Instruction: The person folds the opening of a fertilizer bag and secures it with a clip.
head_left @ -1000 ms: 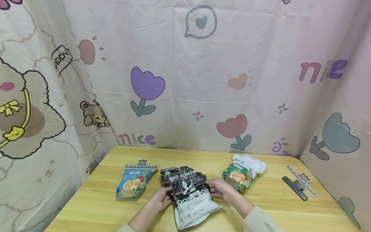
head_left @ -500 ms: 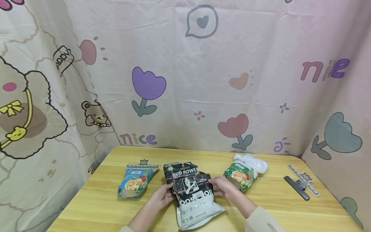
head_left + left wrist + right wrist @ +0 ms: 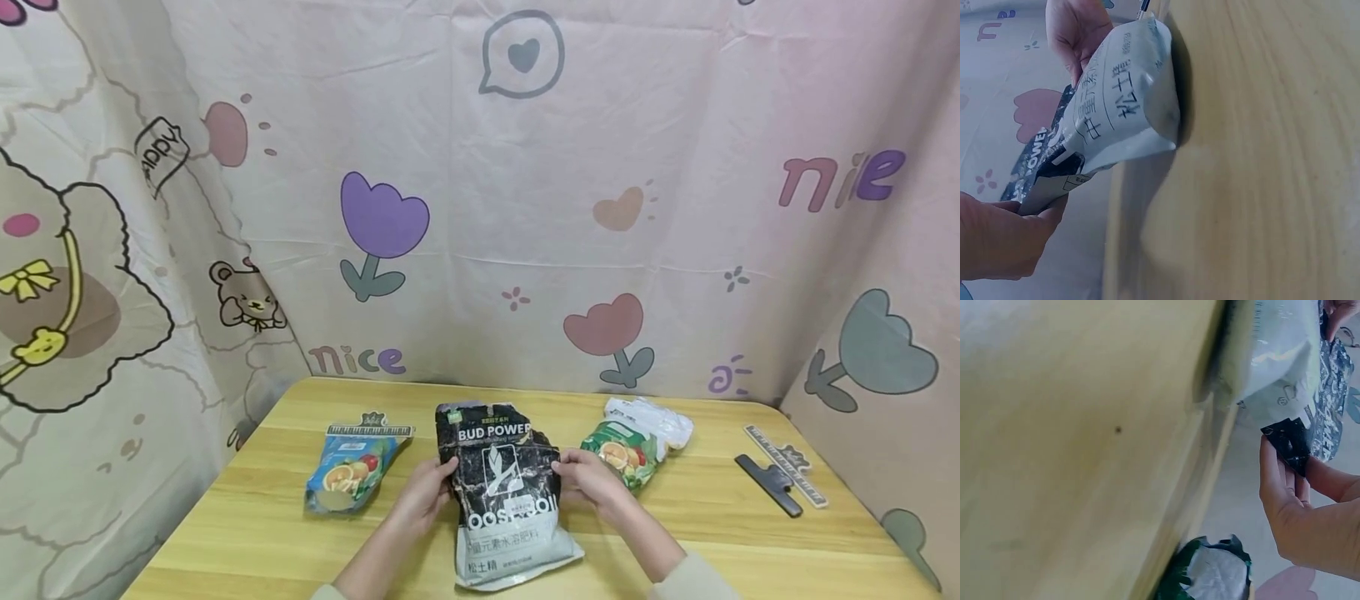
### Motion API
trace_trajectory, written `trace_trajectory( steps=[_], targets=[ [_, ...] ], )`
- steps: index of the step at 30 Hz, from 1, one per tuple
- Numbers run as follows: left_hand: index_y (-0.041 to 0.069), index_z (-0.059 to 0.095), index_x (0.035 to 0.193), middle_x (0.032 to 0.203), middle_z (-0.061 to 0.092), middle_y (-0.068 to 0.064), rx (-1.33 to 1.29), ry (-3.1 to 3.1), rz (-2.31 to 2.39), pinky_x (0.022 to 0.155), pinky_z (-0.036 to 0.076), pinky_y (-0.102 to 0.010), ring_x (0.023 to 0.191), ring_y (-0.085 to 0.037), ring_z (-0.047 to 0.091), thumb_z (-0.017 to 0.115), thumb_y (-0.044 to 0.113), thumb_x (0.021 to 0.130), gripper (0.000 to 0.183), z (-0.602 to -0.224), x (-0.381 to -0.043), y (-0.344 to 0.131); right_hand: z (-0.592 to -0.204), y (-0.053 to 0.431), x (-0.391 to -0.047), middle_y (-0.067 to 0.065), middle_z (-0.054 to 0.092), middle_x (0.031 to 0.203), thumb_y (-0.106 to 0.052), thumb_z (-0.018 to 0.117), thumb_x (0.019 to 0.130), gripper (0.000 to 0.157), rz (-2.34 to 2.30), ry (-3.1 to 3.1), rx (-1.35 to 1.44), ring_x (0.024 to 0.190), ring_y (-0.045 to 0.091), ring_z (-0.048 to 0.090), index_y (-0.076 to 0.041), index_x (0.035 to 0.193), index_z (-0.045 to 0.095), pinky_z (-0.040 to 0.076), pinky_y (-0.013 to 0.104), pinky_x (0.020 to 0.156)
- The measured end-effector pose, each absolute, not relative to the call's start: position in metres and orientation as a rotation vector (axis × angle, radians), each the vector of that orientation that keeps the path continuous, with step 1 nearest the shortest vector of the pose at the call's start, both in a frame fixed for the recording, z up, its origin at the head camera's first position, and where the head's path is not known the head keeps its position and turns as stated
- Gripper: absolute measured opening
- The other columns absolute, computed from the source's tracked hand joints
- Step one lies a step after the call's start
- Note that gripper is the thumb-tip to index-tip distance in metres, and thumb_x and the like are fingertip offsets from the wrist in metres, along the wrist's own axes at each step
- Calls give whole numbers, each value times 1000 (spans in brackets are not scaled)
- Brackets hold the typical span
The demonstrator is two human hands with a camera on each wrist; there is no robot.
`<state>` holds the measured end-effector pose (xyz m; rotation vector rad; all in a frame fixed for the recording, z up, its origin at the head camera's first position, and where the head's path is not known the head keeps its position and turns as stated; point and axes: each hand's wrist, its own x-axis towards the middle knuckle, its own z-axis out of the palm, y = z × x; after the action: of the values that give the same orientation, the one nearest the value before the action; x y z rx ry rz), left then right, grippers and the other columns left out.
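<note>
A black and white fertilizer bag (image 3: 506, 500) with "BUD POWER" print stands in the middle, its crumpled black top upward and its white bottom near the table. My left hand (image 3: 426, 493) pinches its left edge, thumb in front and fingers behind. The right hand (image 3: 592, 482) grips the opposite edge the same way. In the left wrist view the white lower part of the bag (image 3: 1129, 94) bulges close to the table. From the right wrist, the thumb and fingers of my right hand (image 3: 1310, 506) pinch a black corner of the bag.
To the left lies a blue fruit-print bag (image 3: 348, 475) with a piano-keyboard clip (image 3: 369, 428) across its top. A green and white bag (image 3: 630, 442) lies behind the right hand. Two clips rest at the right: one black (image 3: 768, 485), one keyboard-patterned (image 3: 787, 467). Printed curtains border the table (image 3: 247, 533).
Both hands have raised the upper part of the fertilizer bag, so it stands more upright and its front shows flatter. The other bags and the clips stay put.
</note>
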<state>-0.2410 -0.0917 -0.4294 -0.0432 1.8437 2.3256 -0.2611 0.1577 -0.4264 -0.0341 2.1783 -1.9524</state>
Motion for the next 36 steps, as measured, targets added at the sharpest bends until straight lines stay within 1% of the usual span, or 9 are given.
trace_trajectory(
  steps=[4, 11, 15, 17, 20, 24, 30, 33, 36],
  targets=[
    [-21, 33, 125, 109, 58, -24, -26, 1929, 2298, 82, 48, -33, 90, -21, 60, 41, 12, 98, 43, -419, -241, -90, -420, 159, -259, 7, 52, 82, -1, 52, 90, 11, -1958, 2215, -78, 77, 18, 58, 0, 81, 46, 51, 41, 76],
    [-20, 35, 125, 116, 53, -27, 107, 2020, 2287, 95, 37, -45, 102, -30, 56, 40, 12, 99, 42, -407, -246, -88, -410, 162, -255, 4, 56, 72, 2, 53, 89, 13, -1975, 2295, -132, 75, 17, 59, 0, 78, 47, 49, 43, 79],
    [-18, 40, 124, 118, 52, -26, 189, 2116, 2247, 99, 32, -48, 109, -35, 51, 41, 14, 99, 41, -406, -251, -90, -407, 165, -250, 7, 61, 77, 4, 53, 89, 11, -1988, 2325, -176, 80, 22, 63, 2, 78, 49, 50, 41, 79],
    [-17, 42, 122, 118, 53, -26, 248, 2156, 2247, 99, 32, -48, 111, -36, 50, 43, 14, 98, 40, -407, -254, -91, -405, 165, -247, 10, 63, 81, 5, 54, 88, 9, -1992, 2348, -189, 85, 26, 64, 3, 80, 49, 49, 41, 80],
    [-16, 47, 120, 115, 55, -25, 353, 2205, 2252, 97, 35, -45, 108, -34, 51, 45, 14, 97, 37, -410, -259, -93, -403, 164, -243, 14, 65, 85, 6, 55, 87, 7, -1994, 2394, -184, 87, 29, 64, 4, 82, 51, 49, 41, 81],
    [-15, 51, 117, 113, 57, -24, 457, 2238, 2229, 96, 37, -44, 106, -30, 53, 48, 12, 96, 34, -413, -259, -99, -402, 163, -237, 16, 66, 86, 7, 56, 86, 5, -1968, 2446, -182, 86, 31, 63, 6, 83, 52, 49, 41, 81],
    [-12, 52, 117, 112, 58, -20, 558, 2213, 2111, 97, 34, -47, 106, -27, 53, 51, 15, 95, 34, -410, -251, -110, -399, 167, -230, 11, 64, 87, -1, 60, 85, 8, -1831, 2498, -265, 88, 33, 61, 1, 85, 53, 49, 40, 79],
    [-9, 53, 118, 113, 59, -17, 559, 2189, 2071, 99, 31, -49, 109, -27, 52, 52, 20, 95, 36, -406, -250, -113, -395, 169, -228, 9, 62, 89, -8, 61, 87, 13, -1824, 2449, -289, 91, 32, 59, 1, 89, 52, 48, 41, 81],
    [-7, 55, 116, 111, 60, -15, 535, 2180, 2068, 100, 29, -51, 109, -27, 51, 53, 22, 95, 35, -402, -250, -112, -393, 170, -228, 9, 58, 92, -16, 58, 91, 20, -1862, 2376, -260, 95, 33, 58, 3, 93, 52, 47, 40, 83]
  ],
)
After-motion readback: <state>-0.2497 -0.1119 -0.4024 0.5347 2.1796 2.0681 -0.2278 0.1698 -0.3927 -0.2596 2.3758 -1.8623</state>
